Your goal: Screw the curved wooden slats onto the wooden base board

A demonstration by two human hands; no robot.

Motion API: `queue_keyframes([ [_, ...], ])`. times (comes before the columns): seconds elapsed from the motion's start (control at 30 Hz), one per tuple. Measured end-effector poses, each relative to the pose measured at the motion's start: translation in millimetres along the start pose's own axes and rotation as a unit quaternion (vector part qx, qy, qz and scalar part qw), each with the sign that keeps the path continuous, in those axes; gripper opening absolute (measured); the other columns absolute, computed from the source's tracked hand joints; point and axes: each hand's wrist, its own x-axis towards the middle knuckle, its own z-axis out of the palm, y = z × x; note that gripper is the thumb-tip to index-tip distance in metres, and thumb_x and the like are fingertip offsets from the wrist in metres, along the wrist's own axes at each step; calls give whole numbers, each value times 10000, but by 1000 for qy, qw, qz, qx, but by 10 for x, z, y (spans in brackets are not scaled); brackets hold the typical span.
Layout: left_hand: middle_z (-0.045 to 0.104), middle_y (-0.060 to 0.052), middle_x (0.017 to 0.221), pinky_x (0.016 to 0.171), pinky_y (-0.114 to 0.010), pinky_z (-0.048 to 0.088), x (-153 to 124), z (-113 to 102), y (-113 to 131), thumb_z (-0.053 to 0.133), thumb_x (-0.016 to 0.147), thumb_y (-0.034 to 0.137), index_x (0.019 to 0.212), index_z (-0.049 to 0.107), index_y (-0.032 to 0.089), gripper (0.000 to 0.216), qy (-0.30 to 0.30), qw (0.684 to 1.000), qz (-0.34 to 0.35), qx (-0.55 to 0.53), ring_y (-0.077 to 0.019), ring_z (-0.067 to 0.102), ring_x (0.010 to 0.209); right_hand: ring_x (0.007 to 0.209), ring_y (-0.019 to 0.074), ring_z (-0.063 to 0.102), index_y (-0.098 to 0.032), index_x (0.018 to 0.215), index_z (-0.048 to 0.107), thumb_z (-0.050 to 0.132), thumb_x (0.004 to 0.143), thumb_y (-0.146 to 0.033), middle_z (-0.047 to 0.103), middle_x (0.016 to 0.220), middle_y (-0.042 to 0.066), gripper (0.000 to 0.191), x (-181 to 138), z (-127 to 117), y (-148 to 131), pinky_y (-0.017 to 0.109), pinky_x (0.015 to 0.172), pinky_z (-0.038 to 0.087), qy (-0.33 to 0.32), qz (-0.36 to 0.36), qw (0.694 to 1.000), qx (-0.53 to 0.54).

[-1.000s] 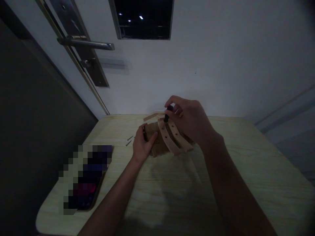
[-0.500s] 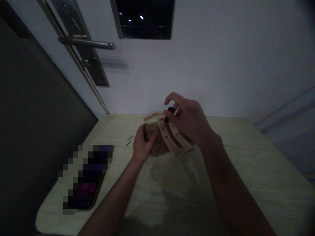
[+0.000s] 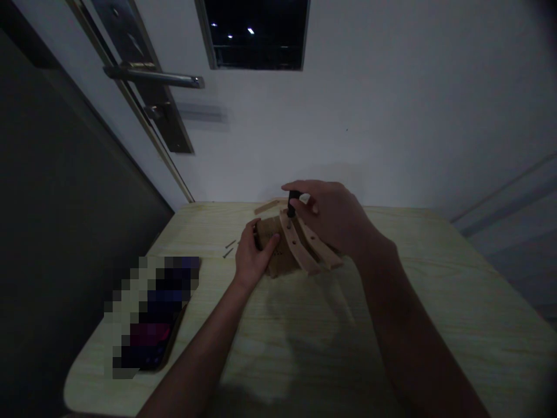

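A small wooden assembly (image 3: 282, 255) lies near the far edge of the pale table (image 3: 304, 337), a brown board with two curved light slats (image 3: 300, 249) across it. My left hand (image 3: 251, 255) grips the board's left edge, thumb on top. My right hand (image 3: 333, 217) is closed on a small black-handled screwdriver (image 3: 292, 203), which stands upright with its tip on the top end of the left slat.
A loose wooden strip (image 3: 266, 206) lies behind the assembly. Two small screws (image 3: 228, 248) lie left of my left hand. A blurred dark phone-like object (image 3: 150, 316) sits at the table's left front. A door with a metal handle (image 3: 152, 75) stands at the left.
My right hand's fingers have lowered and closed round the screwdriver handle, turning on it. My left hand and the wooden assembly have stayed put.
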Motion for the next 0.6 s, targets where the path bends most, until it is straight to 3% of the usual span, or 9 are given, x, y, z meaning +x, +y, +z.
queue_keyframes([
  [0.27,627,-103,1141,877,-446,513,-3,-3,6,642,764,487,1237,474,219,569,-2,1000,4,-4,-248,627,987,809,176,622,-254,956,675,565,880,-273,696,899,32,136,29,-26,3,282,705,451,4,13,1000,-28],
  [0.47,625,-110,1150,878,-453,512,-4,-3,18,651,757,488,1247,474,212,589,-3,1000,-9,3,-262,618,1022,970,185,621,-240,1252,583,473,913,-195,659,1164,70,360,-4,-29,-8,290,794,467,-23,-9,999,-32],
  [0.6,622,-113,1158,900,-451,501,4,0,6,647,766,470,1241,478,202,571,1,1000,0,7,-261,611,1044,946,184,628,-229,1218,600,453,907,-173,681,1115,56,349,-4,-55,-43,288,786,458,-37,14,999,-34],
])
